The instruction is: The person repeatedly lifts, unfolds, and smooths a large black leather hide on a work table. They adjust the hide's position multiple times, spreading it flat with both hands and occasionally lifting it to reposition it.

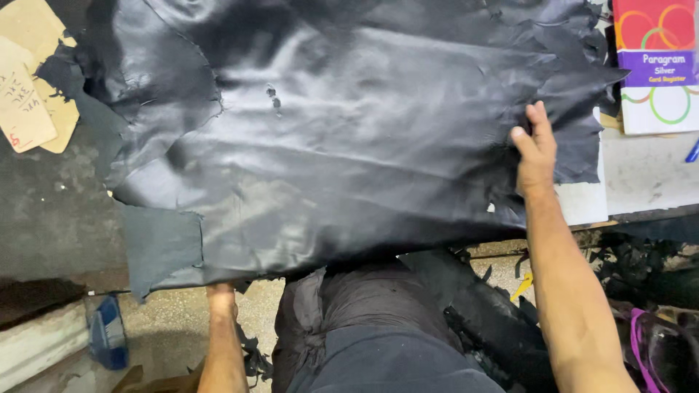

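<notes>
Right hand (535,149) lies flat, fingers together, on the black leather hide (342,138) spread across the worktable (648,175). Left hand is hidden under the near edge, can't tell its grip. Looks like smoothing; next probably needs even pulling.

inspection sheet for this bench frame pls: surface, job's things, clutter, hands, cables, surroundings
Surface: dark worn worktable, mostly covered; a paler section at right.
Job's things: large black leather hide spread flat, ragged edges, a small hole near its middle, near edge hanging over the table front.
Clutter: tan card patterns at far left; a colourful printed booklet at far right.
Hands: right hand lies flat on the hide's right edge; left hand is hidden under the hide's near edge, only the left forearm shows.
Cables: nothing seen.
Surroundings: black leather scraps on the floor, a blue object at lower left.
</notes>
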